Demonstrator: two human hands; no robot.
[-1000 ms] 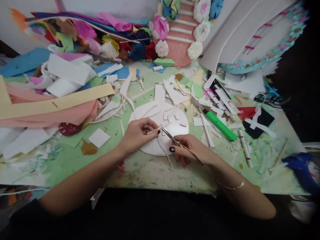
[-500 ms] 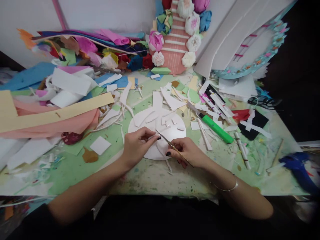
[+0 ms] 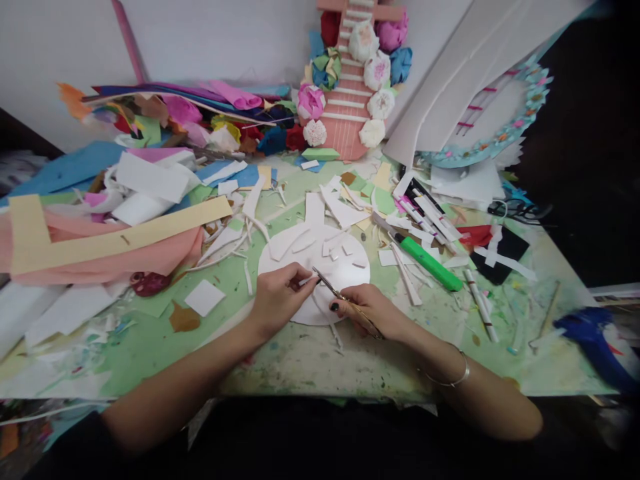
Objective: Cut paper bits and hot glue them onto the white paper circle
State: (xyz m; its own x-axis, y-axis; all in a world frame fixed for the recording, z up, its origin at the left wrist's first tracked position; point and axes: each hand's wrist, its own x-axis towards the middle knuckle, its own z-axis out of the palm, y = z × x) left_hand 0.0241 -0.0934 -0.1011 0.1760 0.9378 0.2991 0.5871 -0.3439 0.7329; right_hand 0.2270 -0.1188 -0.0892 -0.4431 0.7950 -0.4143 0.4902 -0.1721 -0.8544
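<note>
My right hand is closed around a slim pair of metal scissors with gold-coloured handles, their tips pointing up and left. Between thumb and fingers, my left hand pinches a small white strip, mostly covered by the fingertips. The scissor tips are right beside those fingertips; whether the blades touch the strip I cannot tell. Under both hands lies a white guitar-like cutout, round with a straight neck at the top. Several small white pieces rest on its upper part.
A green utility knife and several white markers lie right of the cutout. Paper scraps crowd the left. A pink paper-flower guitar leans at the back. A blue glue gun sits at the right edge.
The view has tilted up slightly, so the table's contents appear a little lower. My hands stay together over the cutout, with the scissor tips still at the left fingertips.
</note>
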